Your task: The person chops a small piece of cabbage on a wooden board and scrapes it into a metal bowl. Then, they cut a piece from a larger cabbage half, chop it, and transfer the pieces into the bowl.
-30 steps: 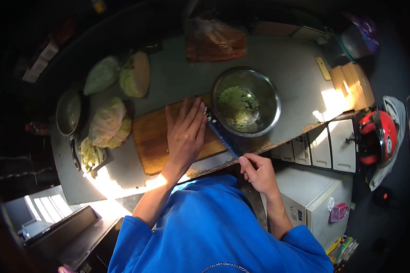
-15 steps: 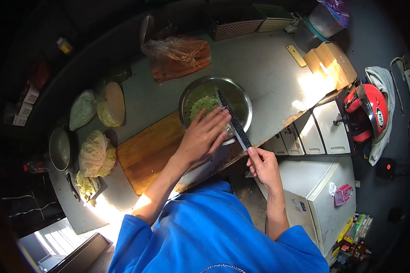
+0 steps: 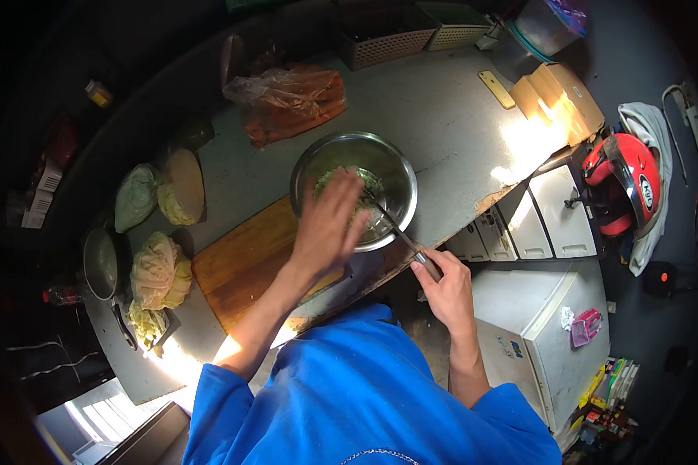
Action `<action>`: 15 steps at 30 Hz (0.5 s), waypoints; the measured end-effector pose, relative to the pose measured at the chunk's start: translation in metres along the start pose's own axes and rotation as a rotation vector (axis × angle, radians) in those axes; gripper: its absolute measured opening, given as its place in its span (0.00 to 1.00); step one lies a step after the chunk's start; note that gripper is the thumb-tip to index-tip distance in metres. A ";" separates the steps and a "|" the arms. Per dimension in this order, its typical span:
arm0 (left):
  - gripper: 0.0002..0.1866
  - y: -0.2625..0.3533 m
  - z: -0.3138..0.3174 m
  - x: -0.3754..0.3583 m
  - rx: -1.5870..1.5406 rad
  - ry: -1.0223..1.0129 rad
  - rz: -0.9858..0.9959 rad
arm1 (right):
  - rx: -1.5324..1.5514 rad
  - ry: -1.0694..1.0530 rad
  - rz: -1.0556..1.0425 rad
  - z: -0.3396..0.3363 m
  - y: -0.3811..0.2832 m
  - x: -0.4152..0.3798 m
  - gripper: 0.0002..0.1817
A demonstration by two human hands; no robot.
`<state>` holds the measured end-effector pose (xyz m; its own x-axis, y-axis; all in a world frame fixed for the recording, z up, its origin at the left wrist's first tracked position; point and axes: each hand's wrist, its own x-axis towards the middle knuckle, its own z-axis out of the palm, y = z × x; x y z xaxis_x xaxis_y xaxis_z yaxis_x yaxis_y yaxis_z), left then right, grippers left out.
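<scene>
My right hand [image 3: 447, 293] is closed around the handle of a kitchen knife [image 3: 396, 229], whose blade reaches over the near rim and down into a steel bowl [image 3: 409, 190]. Finely chopped pale green cabbage [image 3: 372, 183] lies inside the bowl, partly covered by my left hand [image 3: 329, 223]. That hand is held over the bowl's left side, its fingers stretched out and apart, holding nothing I can see. A wooden cutting board [image 3: 236, 267] lies left of the bowl, under my left forearm.
Cabbage pieces [image 3: 159, 271] and a frying pan [image 3: 102, 267] are at the left. A bag of carrots [image 3: 298, 105] lies behind the bowl. Further right are a phone [image 3: 495, 89], a cardboard box [image 3: 557, 105] and a red helmet [image 3: 624, 182].
The knife has turned edge-on and its tip has dropped into the bowl. My left hand has moved left, off the blade, with its fingers over the cabbage. The view has shifted slightly.
</scene>
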<state>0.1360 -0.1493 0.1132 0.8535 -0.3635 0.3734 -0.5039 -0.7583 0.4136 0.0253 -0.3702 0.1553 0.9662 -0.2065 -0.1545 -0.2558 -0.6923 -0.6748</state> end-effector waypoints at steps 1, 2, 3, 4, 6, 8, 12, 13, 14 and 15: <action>0.27 0.007 0.000 -0.002 -0.142 -0.071 0.156 | -0.063 0.118 -0.138 0.000 -0.003 0.001 0.14; 0.27 0.012 0.000 -0.004 -0.286 -0.142 0.311 | -0.059 0.124 -0.136 -0.002 -0.005 0.002 0.14; 0.27 0.013 0.001 -0.004 -0.143 -0.175 0.405 | -0.124 0.130 -0.143 -0.005 -0.007 0.003 0.14; 0.27 0.010 0.003 -0.003 -0.144 -0.173 0.407 | -0.191 0.135 -0.150 -0.008 -0.007 0.004 0.14; 0.28 -0.004 0.005 0.000 0.080 -0.258 -0.043 | -0.212 0.137 -0.186 -0.012 -0.002 0.008 0.14; 0.28 -0.005 0.008 -0.003 0.084 -0.136 -0.045 | -0.230 0.133 -0.218 -0.015 0.001 0.011 0.14; 0.32 0.007 0.018 -0.013 -0.134 -0.272 0.237 | -0.282 0.112 -0.291 -0.023 0.002 0.026 0.15; 0.34 0.002 0.020 -0.010 0.047 -0.228 0.079 | -0.315 0.091 -0.277 -0.025 0.003 0.029 0.15; 0.35 -0.003 0.021 -0.009 0.225 -0.187 -0.078 | -0.316 0.082 -0.292 -0.027 0.003 0.033 0.15; 0.36 -0.005 0.017 -0.008 0.184 -0.130 -0.155 | -0.310 0.094 -0.307 -0.030 0.002 0.036 0.15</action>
<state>0.1344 -0.1518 0.0940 0.9345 -0.2929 0.2025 -0.3434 -0.8917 0.2949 0.0582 -0.3996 0.1699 0.9954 -0.0112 0.0947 0.0306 -0.9028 -0.4290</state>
